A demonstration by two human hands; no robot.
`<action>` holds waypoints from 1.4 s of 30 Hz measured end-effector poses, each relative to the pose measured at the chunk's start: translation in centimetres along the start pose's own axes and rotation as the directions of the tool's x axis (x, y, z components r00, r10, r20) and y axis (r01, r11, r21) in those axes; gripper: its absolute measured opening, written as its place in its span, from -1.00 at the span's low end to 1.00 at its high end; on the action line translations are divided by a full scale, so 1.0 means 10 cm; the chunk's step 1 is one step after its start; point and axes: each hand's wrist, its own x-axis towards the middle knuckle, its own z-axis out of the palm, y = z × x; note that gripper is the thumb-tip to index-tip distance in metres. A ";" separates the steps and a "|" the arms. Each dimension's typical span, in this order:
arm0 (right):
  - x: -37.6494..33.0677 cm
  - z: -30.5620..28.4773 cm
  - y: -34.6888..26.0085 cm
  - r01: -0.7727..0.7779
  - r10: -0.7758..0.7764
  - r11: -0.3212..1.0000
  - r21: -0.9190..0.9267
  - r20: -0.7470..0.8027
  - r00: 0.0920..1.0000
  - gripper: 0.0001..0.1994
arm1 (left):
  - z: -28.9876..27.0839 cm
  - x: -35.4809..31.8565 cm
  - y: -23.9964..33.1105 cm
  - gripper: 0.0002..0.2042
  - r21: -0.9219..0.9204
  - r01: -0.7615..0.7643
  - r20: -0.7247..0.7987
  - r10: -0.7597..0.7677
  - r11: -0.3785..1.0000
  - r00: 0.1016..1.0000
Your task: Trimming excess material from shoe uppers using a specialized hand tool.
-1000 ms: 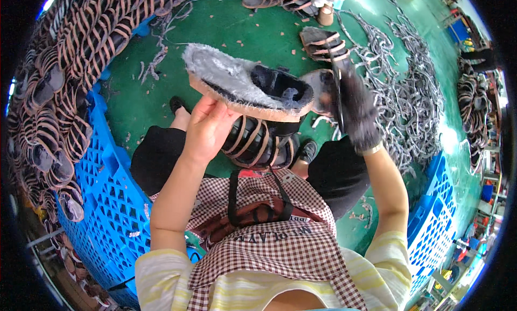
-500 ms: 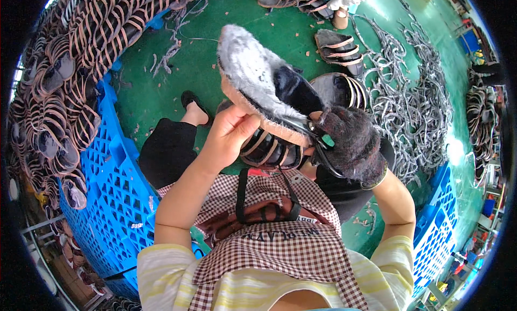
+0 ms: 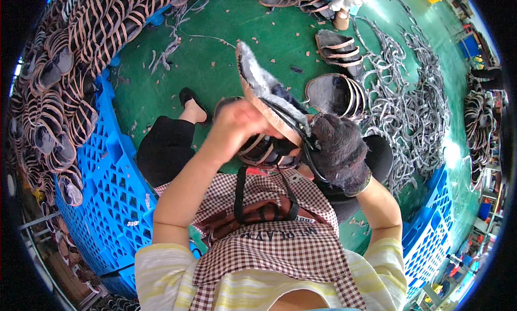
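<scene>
A fur-lined slipper piece (image 3: 260, 84), grey fluff inside and a tan edge, is held tilted above my lap. My left hand (image 3: 239, 125), bare and smeared by motion, grips its near tan side. At the slipper's right end is my right hand (image 3: 336, 147) in a dark knitted glove, closed round scissors (image 3: 311, 156) with dark looped handles. Their blades are hidden by the slipper and glove. Beneath the slipper, a dark piece with tan-edged straps (image 3: 264, 149) lies at my lap, partly covered.
Strapped slipper pieces (image 3: 328, 93) lie ahead on the green floor. A heap of grey fluffy strips (image 3: 401, 106) spreads to the right. Blue plastic pallets (image 3: 107, 176) stand on both sides, with stacked slippers (image 3: 51, 98) at left. Another person's foot (image 3: 341, 19) shows at the top.
The slipper has turned more edge-on, so less of its fur shows, and its tip has shifted right and down. My left hand has moved right along the edge; my gloved hand has shifted slightly left.
</scene>
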 end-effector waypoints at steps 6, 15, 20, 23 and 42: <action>-0.02 0.25 0.02 0.120 -0.142 0.967 -0.226 -0.083 0.986 -0.64 | -0.35 0.33 0.40 -0.83 0.045 0.126 -0.304 -0.107 0.991 0.947; -0.05 0.25 -0.03 -0.022 0.029 0.997 0.075 -0.089 0.996 -0.53 | -0.28 0.04 0.49 -0.72 -0.173 -0.008 -0.044 0.000 0.985 0.999; -0.04 0.15 -0.05 -0.021 0.026 0.995 0.096 -0.051 0.998 -0.50 | -0.26 0.03 0.49 -0.70 -0.174 -0.033 0.002 0.034 0.984 0.999; -0.07 0.14 -0.04 -0.024 0.030 0.995 0.097 -0.063 0.998 -0.51 | -0.34 0.04 0.51 -0.69 -0.204 -0.036 0.035 0.044 0.978 0.998; 0.00 0.05 -0.13 -0.084 0.080 0.996 0.039 0.099 0.992 -0.40 | -0.04 -0.06 0.29 -0.85 0.016 0.057 -0.024 -0.057 0.998 0.998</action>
